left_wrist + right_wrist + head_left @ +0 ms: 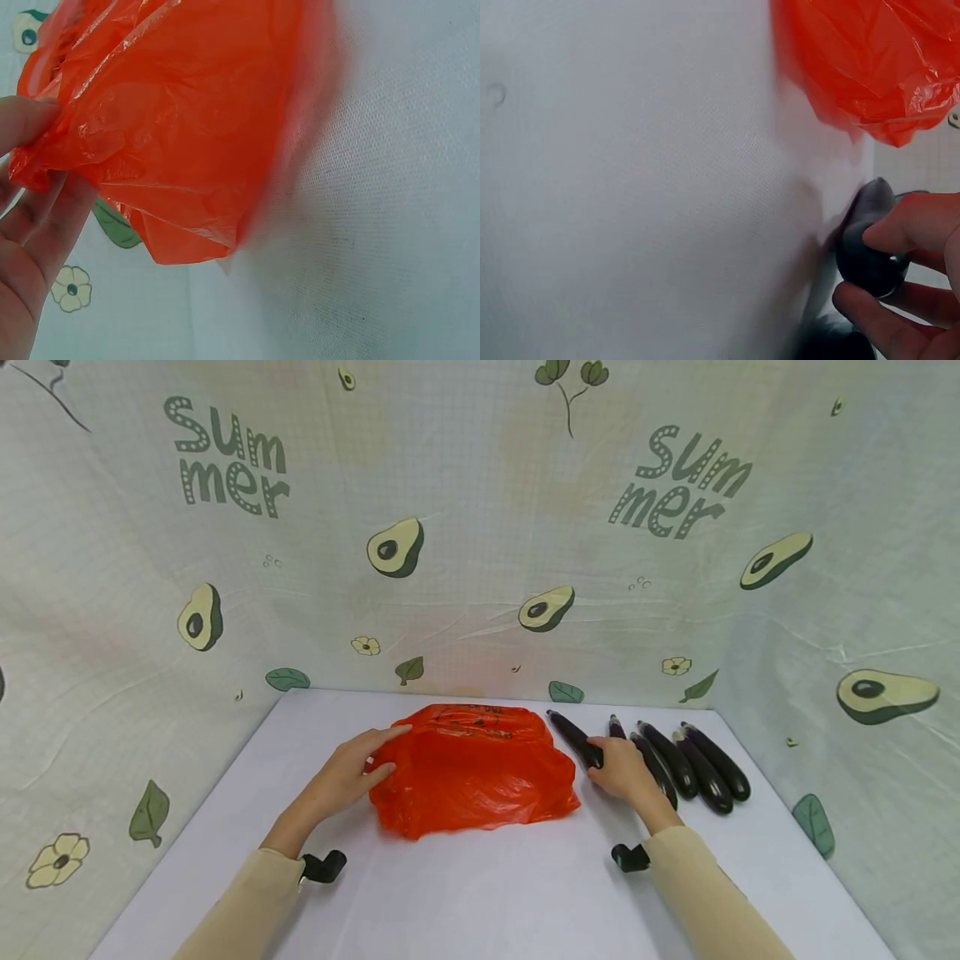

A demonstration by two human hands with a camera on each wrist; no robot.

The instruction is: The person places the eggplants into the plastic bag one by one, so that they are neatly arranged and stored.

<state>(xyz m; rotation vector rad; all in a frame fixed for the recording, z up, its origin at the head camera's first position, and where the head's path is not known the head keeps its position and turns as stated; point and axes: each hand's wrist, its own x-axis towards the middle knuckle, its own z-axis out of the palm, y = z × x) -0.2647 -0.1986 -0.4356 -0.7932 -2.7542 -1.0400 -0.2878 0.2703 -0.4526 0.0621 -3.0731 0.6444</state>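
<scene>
A red plastic bag [472, 777] lies spread on the white table, its printed side at the far edge. At the bag's left end my left hand [348, 772] pinches the plastic; in the left wrist view the thumb is on top and the fingers [64, 214] are behind it. To the right of the bag, my right hand [621, 768] grips the rounded end of a dark eggplant [572, 732]. The right wrist view shows thumb and fingers around the held eggplant [870, 259], whose far end points away from me.
Several more eggplants [705, 772] lie side by side to the right of my right hand, one partly hidden behind it. The white table [480, 893] ends at a printed cloth backdrop [465, 635] at the back and sides.
</scene>
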